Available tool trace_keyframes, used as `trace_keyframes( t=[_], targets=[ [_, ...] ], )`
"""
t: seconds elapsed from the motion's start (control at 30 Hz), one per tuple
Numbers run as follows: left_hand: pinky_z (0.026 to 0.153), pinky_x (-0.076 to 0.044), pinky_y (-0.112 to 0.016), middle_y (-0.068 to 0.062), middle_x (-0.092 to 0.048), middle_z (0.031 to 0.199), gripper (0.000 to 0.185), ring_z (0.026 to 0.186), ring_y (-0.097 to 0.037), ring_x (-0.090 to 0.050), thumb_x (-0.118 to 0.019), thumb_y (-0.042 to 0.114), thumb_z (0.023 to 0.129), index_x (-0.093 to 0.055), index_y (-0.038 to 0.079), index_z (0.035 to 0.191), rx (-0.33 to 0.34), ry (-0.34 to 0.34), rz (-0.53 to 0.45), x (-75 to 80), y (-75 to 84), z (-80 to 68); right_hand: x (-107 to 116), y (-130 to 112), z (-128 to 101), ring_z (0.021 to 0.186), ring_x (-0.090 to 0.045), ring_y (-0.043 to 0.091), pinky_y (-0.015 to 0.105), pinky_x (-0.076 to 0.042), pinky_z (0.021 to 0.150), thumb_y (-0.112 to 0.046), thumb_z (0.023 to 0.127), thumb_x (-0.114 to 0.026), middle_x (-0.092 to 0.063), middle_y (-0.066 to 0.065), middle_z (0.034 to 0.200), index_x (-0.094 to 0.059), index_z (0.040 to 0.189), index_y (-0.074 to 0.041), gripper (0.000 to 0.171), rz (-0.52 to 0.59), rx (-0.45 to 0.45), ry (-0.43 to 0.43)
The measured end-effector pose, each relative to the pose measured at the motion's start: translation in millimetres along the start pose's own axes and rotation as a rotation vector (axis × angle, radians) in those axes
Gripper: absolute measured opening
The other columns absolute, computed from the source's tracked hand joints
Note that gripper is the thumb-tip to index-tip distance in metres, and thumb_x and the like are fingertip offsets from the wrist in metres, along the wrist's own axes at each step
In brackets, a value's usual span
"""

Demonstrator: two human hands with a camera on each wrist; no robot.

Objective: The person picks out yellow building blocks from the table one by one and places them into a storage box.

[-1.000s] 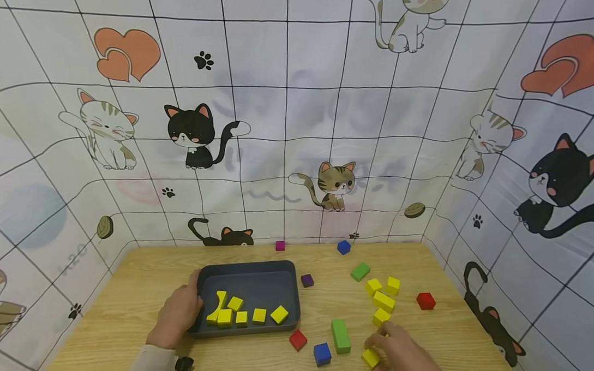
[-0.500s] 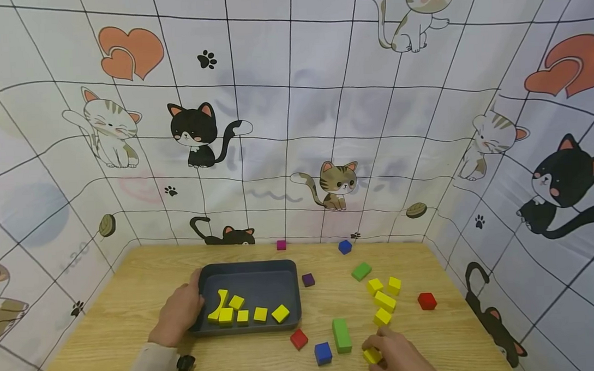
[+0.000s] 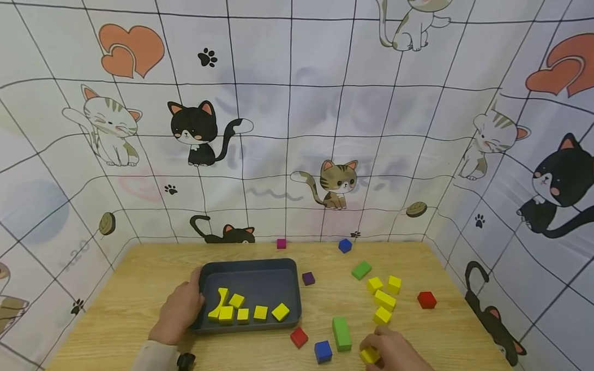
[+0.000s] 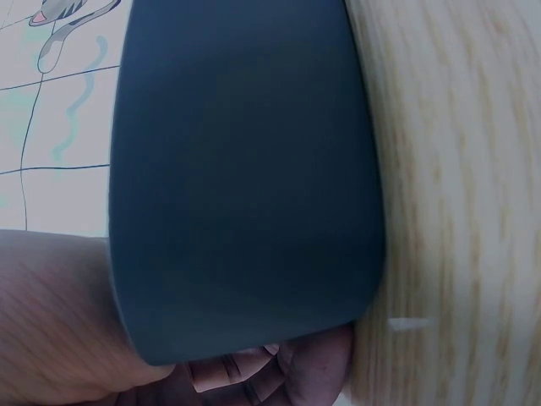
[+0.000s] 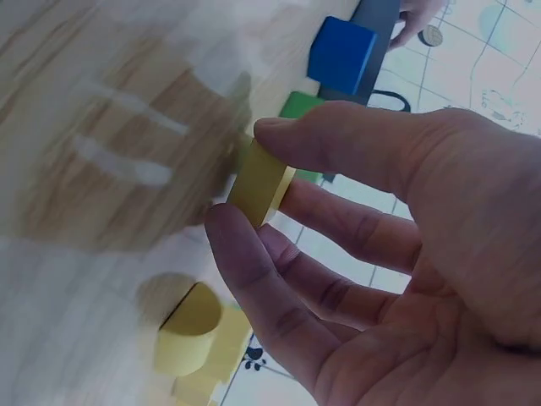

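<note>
The wooden table (image 3: 134, 300) fills the lower half of the head view, walled round by a cat-print cloth backdrop (image 3: 295, 125). The dark grey tray (image 3: 248, 272) sits left of centre on it and holds several yellow pieces along its near side. The left hand (image 3: 180, 312) grips the tray's left wall, thumb over the rim; the left wrist view shows the fingers curled under the tray's edge.

Loose blocks lie scattered to the right of the tray: a long green block (image 3: 341, 333), a blue cube (image 3: 323, 351) and a red cube (image 3: 298, 337) at lower centre, and a cluster of yellow blocks (image 3: 384, 300) further right.

The right hand (image 3: 396, 354) is at the lower right of the frame, pinching a small yellow block (image 5: 260, 183) between thumb and fingertips, lifted just clear of the table. The tray lies to the upper left of this block, beyond the green, blue and red pieces. The right hand alone carries the block; the left hand is the one at the tray.
</note>
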State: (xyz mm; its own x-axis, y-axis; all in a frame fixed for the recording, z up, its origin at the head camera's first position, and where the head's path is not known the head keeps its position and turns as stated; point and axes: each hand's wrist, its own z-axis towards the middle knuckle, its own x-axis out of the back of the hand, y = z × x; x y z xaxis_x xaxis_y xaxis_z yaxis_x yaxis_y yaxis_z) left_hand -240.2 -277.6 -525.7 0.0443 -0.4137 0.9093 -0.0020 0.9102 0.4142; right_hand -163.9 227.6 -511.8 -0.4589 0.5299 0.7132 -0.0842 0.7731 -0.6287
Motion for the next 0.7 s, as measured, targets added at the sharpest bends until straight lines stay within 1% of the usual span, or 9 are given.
trace_keyframes(
  t=[0.2,0.33,0.5,0.6,0.7],
  targets=[
    [0.066,-0.057,-0.051,-0.029,-0.075,0.109,0.076,0.076,-0.030,-0.064,-0.063,0.004,0.106,-0.033,-0.005,0.175,-0.002,-0.001,0.000,-1.0,-1.0,0.3,-2,-10,-3,0.078,-0.056,0.012,0.023,-0.050,0.070,-0.006,0.093,-0.091,-0.060,0.003,0.099,-0.086,0.117,-0.005,0.025,-0.027,0.097,0.002],
    [0.067,-0.057,-0.050,-0.030,-0.075,0.111,0.076,0.077,-0.029,-0.064,-0.064,0.004,0.106,-0.033,-0.006,0.174,0.004,-0.001,0.004,0.1,-1.2,-0.2,-9,-24,-1,0.079,-0.055,0.011,0.023,-0.050,0.070,-0.009,0.094,-0.091,-0.060,0.001,0.103,-0.086,0.119,-0.008,0.026,-0.030,0.120,-0.003],
    [0.067,-0.057,-0.050,-0.032,-0.074,0.111,0.075,0.076,-0.029,-0.063,-0.064,0.004,0.106,-0.034,-0.007,0.174,0.000,0.001,0.009,1.1,-1.5,-0.8,-14,-49,4,0.080,-0.055,0.010,0.023,-0.054,0.073,-0.016,0.097,-0.091,-0.061,-0.001,0.106,-0.086,0.122,-0.010,0.026,-0.071,0.147,-0.006],
    [0.067,-0.057,-0.050,-0.032,-0.074,0.110,0.075,0.075,-0.029,-0.063,-0.064,0.003,0.106,-0.034,-0.008,0.173,-0.006,0.002,0.008,0.9,-1.4,-0.9,-15,-64,6,0.080,-0.056,0.010,0.023,-0.054,0.074,-0.017,0.099,-0.090,-0.062,-0.003,0.109,-0.086,0.124,-0.012,0.026,-0.087,0.156,-0.008],
    [0.068,-0.058,-0.051,-0.032,-0.075,0.111,0.075,0.077,-0.030,-0.066,-0.065,0.004,0.106,-0.034,-0.007,0.173,-0.010,0.003,0.007,0.3,-0.2,-0.4,-15,-78,8,0.082,-0.056,0.007,0.023,-0.054,0.075,-0.019,0.100,-0.089,-0.064,-0.004,0.111,-0.085,0.127,-0.014,0.028,-0.120,0.190,0.007]
  ],
)
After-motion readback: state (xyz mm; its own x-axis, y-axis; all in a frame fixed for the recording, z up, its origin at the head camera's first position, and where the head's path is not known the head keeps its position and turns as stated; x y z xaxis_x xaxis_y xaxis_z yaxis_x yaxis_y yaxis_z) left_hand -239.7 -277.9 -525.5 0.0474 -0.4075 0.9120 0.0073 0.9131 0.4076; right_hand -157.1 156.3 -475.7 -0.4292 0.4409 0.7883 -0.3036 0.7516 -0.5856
